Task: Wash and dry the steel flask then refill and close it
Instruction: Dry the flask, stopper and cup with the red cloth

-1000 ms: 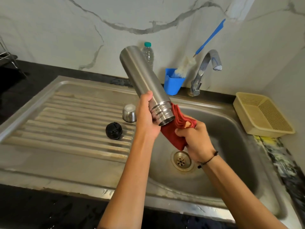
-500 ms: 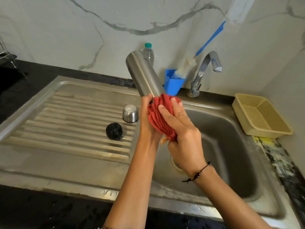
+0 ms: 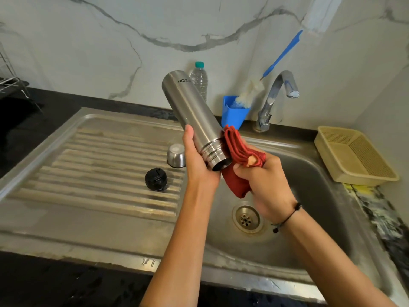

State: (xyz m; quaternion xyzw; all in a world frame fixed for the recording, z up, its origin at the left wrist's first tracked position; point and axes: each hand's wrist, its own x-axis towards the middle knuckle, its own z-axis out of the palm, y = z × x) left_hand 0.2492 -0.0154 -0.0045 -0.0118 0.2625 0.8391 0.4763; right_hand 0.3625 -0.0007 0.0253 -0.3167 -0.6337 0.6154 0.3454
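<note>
Steel flask [image 3: 194, 116] gripped left, red cloth [image 3: 238, 151] seemingly bunched right.

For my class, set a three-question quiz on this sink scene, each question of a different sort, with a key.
1. True or false: the steel flask is held with its open mouth pointing down toward the person.
2. Multiple choice: the right hand grips A) a bottle brush, B) a red cloth, C) the tap.
3. Fill in: the black stopper and the steel cup lid lie on the sink's ______.

Key
1. True; the left hand holds the flask near its threaded neck.
2. B.
3. Draining board.
</note>
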